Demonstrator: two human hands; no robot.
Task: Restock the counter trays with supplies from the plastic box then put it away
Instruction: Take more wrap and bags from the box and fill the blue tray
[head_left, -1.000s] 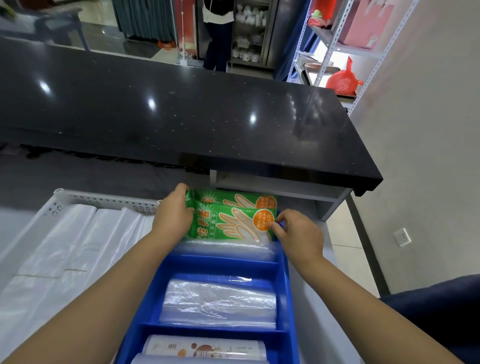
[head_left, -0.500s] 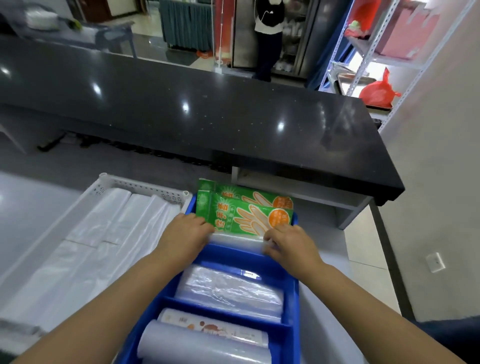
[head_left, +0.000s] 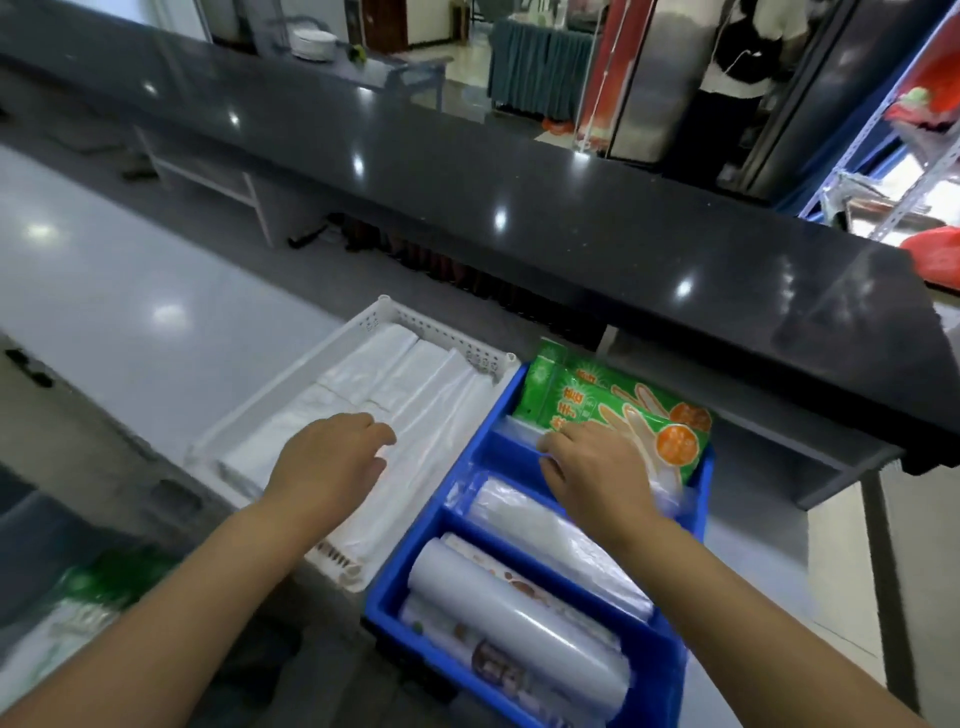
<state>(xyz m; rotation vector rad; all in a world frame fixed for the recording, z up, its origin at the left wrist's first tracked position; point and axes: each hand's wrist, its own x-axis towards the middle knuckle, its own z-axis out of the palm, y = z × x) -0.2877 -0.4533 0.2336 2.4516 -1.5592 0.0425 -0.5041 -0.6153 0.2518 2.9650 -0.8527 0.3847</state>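
Note:
A blue divided tray (head_left: 470, 530) sits on the lower counter. Green glove packs (head_left: 602, 405) stand in its far compartment. My right hand (head_left: 592, 473) rests there, fingers bent on clear film at the foot of the packs. Clear plastic bags (head_left: 561, 551) fill the middle compartment and plastic-wrap rolls (head_left: 514, 629) the near one. My left hand (head_left: 327, 462) hovers with fingers apart and nothing in it over the white perforated tray (head_left: 441, 338), which holds folded white bags (head_left: 395, 395).
A black raised countertop (head_left: 519, 208) overhangs the trays at the back. Something green and blurred (head_left: 98, 582) lies at the lower left. A person stands beyond the counter at the top right. Metal shelving (head_left: 893, 171) with red bags is at the far right.
My left hand has let go of the glove packs and moved left over the white tray. The view has swung left. My right hand stays at the packs.

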